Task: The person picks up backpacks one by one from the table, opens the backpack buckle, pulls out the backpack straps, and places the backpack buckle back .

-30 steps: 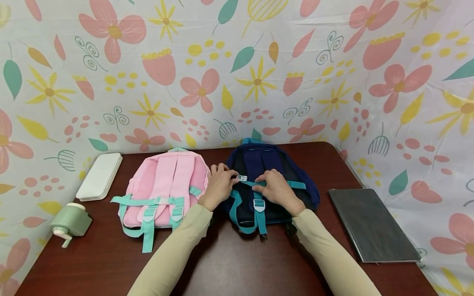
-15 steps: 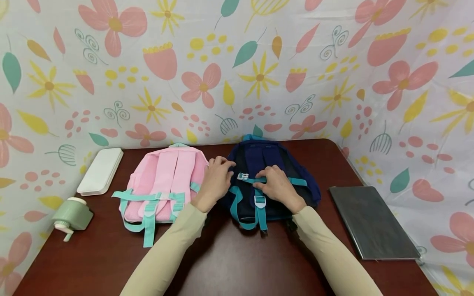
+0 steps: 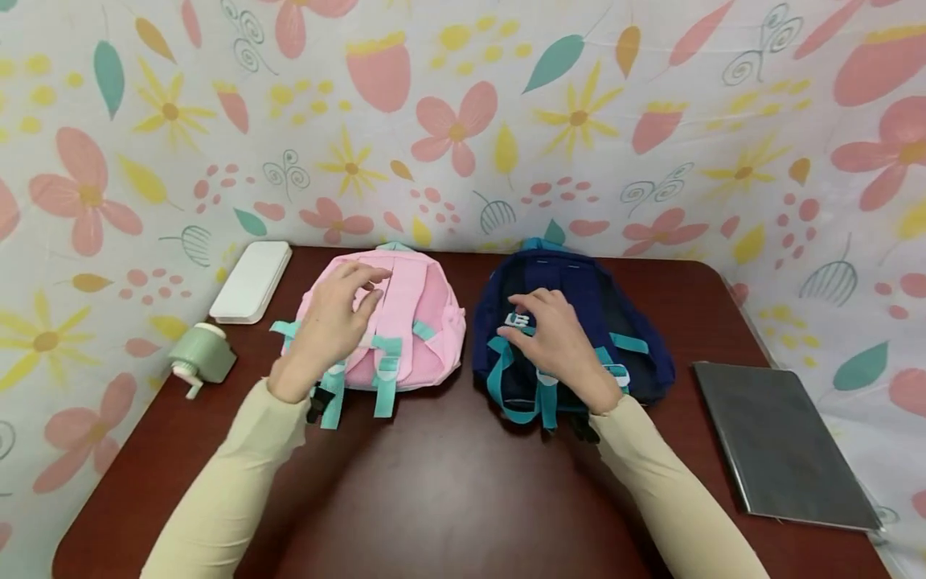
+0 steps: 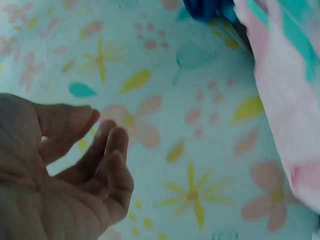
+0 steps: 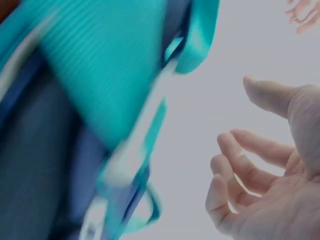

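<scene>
Hands (image 3: 334, 315) farther apart, left over pink backpack (image 3: 407, 301)

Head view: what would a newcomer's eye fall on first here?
Likely the pink backpack and, to its right, the navy backpack, side by side on the dark table. The left hand shows in front of the pink one, the right hand in front of the navy one, neither visibly holding anything. Behind, the floral backdrop fills the upper part.
</scene>
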`<state>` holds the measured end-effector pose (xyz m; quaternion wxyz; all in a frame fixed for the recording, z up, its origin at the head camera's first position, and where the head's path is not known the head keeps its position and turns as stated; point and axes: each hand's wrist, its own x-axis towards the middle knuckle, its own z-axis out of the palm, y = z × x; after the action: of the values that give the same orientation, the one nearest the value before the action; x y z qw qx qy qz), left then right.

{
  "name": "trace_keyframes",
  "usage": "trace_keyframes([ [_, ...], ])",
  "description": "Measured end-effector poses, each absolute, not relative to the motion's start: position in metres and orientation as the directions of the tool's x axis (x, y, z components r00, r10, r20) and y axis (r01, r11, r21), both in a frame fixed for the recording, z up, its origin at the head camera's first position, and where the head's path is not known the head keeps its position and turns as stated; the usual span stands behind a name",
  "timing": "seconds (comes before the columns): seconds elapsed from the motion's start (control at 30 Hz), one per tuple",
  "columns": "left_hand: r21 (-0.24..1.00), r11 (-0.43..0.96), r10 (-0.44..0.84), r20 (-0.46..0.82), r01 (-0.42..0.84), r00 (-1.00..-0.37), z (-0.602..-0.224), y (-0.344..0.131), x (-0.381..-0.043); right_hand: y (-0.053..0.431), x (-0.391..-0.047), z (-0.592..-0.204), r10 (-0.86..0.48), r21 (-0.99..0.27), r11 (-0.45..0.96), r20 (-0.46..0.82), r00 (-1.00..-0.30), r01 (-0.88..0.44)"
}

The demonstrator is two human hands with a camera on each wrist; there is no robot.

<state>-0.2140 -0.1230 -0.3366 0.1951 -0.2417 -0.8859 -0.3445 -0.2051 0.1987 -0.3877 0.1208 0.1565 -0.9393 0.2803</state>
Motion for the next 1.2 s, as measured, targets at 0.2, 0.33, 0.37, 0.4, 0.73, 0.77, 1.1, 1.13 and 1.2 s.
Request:
trace_keyframes([
  [0.2, 0.428, 0.687, 0.419, 0.426, 0.587, -0.802, -0.331, -0.155, -0.230, 0.152, -0.206, -0.376, -0.314, -0.522, 0.720, 0.343, -0.886, -0.457],
  [0.33, 0.400, 0.734, 0.472, 0.281, 0.549, -0.836, -0.338, -0.167, -0.238, 0.121, -0.213, -0.379, -0.371, -0.523, 0.694, 0.329, -0.868, -0.495],
  [0.37, 0.385, 0.747, 0.483, 0.245, 0.542, -0.840, -0.341, -0.169, -0.241, 0.114, -0.216, -0.381, -0.386, -0.523, 0.689, 0.321, -0.865, -0.502],
  [0.4, 0.368, 0.756, 0.498, 0.213, 0.541, -0.841, -0.345, -0.170, -0.243, 0.107, -0.219, -0.382, -0.398, -0.527, 0.683, 0.311, -0.863, -0.505],
  [0.73, 0.322, 0.798, 0.534, 0.014, 0.509, -0.845, -0.379, -0.179, -0.258, 0.048, -0.251, -0.404, -0.500, -0.534, 0.665, 0.201, -0.842, -0.522],
  [0.77, 0.323, 0.799, 0.536, 0.005, 0.508, -0.844, -0.382, -0.180, -0.259, 0.043, -0.253, -0.407, -0.503, -0.531, 0.671, 0.187, -0.844, -0.517],
  [1.1, 0.369, 0.788, 0.534, -0.010, 0.493, -0.845, -0.399, -0.188, -0.262, 0.009, -0.263, -0.422, -0.511, -0.466, 0.738, 0.086, -0.855, -0.488],
  [1.13, 0.370, 0.788, 0.531, -0.003, 0.493, -0.847, -0.400, -0.189, -0.262, 0.007, -0.264, -0.423, -0.510, -0.456, 0.745, 0.080, -0.857, -0.486],
  [1.2, 0.376, 0.785, 0.527, 0.011, 0.492, -0.850, -0.404, -0.191, -0.261, 0.003, -0.264, -0.426, -0.507, -0.447, 0.753, 0.070, -0.859, -0.482],
])
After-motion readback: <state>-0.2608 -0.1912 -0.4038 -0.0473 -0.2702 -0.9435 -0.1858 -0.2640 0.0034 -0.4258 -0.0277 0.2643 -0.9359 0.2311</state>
